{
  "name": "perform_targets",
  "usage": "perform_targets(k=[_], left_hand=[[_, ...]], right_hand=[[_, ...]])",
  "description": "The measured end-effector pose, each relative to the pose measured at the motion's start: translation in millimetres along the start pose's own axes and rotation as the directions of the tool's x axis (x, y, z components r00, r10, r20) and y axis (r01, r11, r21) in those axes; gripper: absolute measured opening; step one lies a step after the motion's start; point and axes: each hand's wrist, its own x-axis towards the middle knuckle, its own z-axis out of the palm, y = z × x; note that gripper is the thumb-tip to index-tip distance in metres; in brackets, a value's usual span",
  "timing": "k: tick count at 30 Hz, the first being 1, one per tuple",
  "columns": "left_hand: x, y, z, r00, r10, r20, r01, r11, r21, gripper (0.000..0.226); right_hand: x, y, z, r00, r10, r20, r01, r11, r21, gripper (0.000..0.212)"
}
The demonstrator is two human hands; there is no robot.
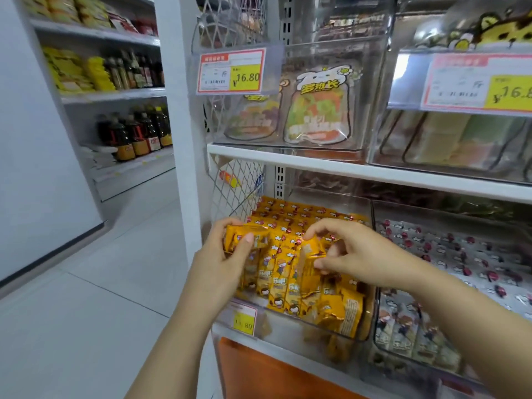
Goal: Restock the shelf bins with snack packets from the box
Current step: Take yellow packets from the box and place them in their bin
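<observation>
Yellow snack packets [288, 272] nearly fill the clear bin [290, 322]. The left hand [227, 254] grips a stack [244, 236] over the bin's left side; the right hand [354, 249] pinches one packet mid-bin. Little room seems left; box unseen.

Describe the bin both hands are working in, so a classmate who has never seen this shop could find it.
Find the white upright post at the left end of the shelving. On the lower shelf row, the clear bin right beside it is the one. It alone holds yellow packets; the bin to its right holds pale packets with dark red marks.
</observation>
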Motion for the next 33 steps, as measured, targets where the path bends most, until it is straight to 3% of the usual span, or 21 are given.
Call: perform_targets(k=[3,7,13,16,19,22,28,33], left_hand=[[-5.2,1.0,-12.0,0.998,-0.019,0.056,0.011,0.99,0.141,0.011],[-10.5,10.3,-24.4,0.997,-0.072,0.017,0.069,0.986,0.154,0.012],[-12.9,13.7,-29.5,0.997,-0.071,-0.01,0.071,0.975,0.21,0.019],[-13.5,14.9,-30.7,0.989,-0.125,0.084,0.118,0.989,0.089,0.01],[-13.9,17.0,-28.5,0.964,-0.205,0.172,0.226,0.968,-0.113,0.02],[-11.4,14.8,-23.9,0.958,-0.225,0.177,0.261,0.94,-0.218,0.021],[-3.0,13.3,-5.0,0.944,-0.294,0.153,0.331,0.848,-0.413,0.018],[-1.4,12.3,8.2,0.939,-0.313,0.143,0.343,0.821,-0.457,0.028]], right_hand=[[-3.0,0.4,-3.2,0.998,0.017,0.063,-0.021,0.998,0.064,0.033],[-4.8,-5.0,-4.5,0.988,0.034,0.15,-0.06,0.983,0.175,0.032],[-4.2,-8.8,-2.4,0.993,-0.017,0.115,-0.002,0.987,0.159,0.03],[-3.0,-11.6,4.0,0.995,-0.062,-0.077,0.065,0.997,0.041,0.022],[-2.3,-12.2,10.2,0.978,-0.07,-0.197,0.076,0.997,0.024,0.02],[-3.2,-11.9,11.4,0.989,-0.026,-0.145,0.022,0.999,-0.029,0.044],[-10.2,-12.7,8.7,0.997,-0.031,-0.069,0.027,0.998,-0.056,0.024],[-21.7,-9.1,-2.2,0.991,-0.043,-0.127,0.034,0.997,-0.069,0.037]])
